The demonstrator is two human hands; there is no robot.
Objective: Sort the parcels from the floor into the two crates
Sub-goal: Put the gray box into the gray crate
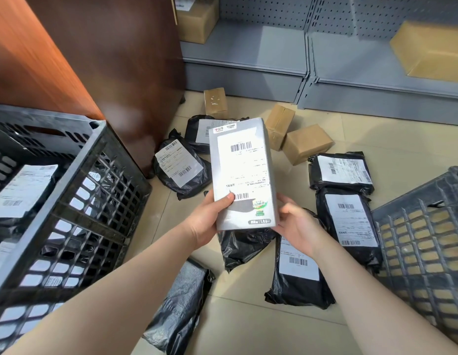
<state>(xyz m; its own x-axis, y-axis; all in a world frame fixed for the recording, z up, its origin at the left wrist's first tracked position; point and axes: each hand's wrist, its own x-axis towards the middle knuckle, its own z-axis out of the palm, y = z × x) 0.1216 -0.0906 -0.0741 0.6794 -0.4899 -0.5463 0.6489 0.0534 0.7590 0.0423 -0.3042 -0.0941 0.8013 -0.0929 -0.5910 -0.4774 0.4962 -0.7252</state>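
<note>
I hold a grey box parcel (244, 172) with a white shipping label upright above the floor. My left hand (210, 219) grips its lower left edge, thumb on the label. My right hand (298, 224) supports its lower right corner from beside and behind. Several black bag parcels lie on the tiled floor, among them one (180, 165) to the left, one (348, 221) to the right and one (299, 275) under my right hand. Three small cardboard boxes (306, 143) lie further back. A black crate (69, 201) at left holds labelled bag parcels. A grey crate (425, 234) stands at right.
A brown wooden cabinet (94, 60) rises behind the black crate. Grey metal shelving (274, 60) runs along the back with cardboard boxes (432, 49) on it. Another black bag (179, 311) lies near my left forearm.
</note>
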